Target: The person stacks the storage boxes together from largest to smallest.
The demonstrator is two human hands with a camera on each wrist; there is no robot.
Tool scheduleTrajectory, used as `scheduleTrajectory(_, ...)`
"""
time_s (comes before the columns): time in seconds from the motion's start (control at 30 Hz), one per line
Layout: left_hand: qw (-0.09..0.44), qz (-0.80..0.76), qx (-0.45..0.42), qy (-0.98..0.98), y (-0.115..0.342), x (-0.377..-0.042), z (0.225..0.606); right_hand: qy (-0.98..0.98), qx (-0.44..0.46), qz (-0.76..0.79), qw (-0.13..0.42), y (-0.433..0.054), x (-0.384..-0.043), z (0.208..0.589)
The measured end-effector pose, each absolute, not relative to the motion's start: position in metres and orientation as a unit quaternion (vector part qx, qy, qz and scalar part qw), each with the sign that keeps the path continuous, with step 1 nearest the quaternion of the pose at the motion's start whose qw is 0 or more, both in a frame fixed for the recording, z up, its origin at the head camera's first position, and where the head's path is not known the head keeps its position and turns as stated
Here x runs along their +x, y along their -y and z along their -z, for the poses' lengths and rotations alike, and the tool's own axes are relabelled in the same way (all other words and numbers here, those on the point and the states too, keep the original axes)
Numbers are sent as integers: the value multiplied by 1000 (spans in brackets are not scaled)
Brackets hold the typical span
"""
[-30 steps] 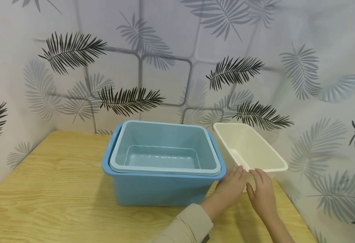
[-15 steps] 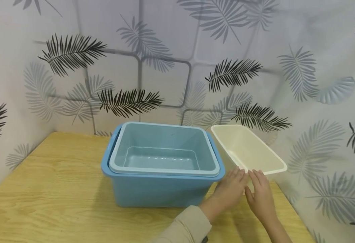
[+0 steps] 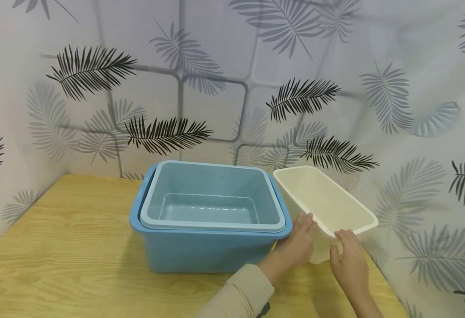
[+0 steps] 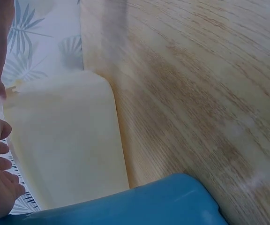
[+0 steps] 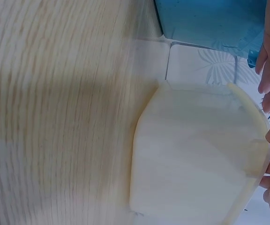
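A cream, rectangular plastic bin [image 3: 335, 203] stands tilted at the right of the wooden table. My right hand [image 3: 350, 263] grips its front rim, fingers over the edge and thumb on the outer side. At the near left corner, my left hand [image 3: 297, 240] reaches up with loosely extended fingers, the fingertips right at the rim. Both wrist views show the bin's smooth outer wall [image 4: 74, 140] with the hands along its edge. A larger blue tub [image 3: 208, 251] stands just left, with a pale blue tub [image 3: 212, 176] nested inside it.
The wooden tabletop [image 3: 69, 247] extends to the left and in front. Behind it and along the right side hangs a grey-white wall covering [image 3: 212, 53] with leaf prints, close to the cream bin.
The cream bin's near corner has come slightly toward me and the bin has turned a little. The hands have drawn apart, the right going rightward and nearer. The blue tubs remain in place.
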State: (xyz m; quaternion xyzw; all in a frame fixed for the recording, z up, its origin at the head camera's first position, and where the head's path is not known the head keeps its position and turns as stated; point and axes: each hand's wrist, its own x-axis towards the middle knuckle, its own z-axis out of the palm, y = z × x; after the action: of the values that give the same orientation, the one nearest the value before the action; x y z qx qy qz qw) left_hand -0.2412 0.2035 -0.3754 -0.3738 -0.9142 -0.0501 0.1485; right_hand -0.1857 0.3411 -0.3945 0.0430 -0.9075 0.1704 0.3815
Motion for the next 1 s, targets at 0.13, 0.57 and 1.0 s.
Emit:
scheduleTrajectory(0.13,158,53,-383,909,-203,-243,377,901,48,-167,397,-339,-186,395)
scheduleTrajectory(0.57,162,38,-384,908,-203,-240,374,895,88,-112,422,-323,-195,397)
scheduleTrajectory(1.0,144,18,-379,914,-207,-241,372,901,81,-123,408,-322,-194,398)
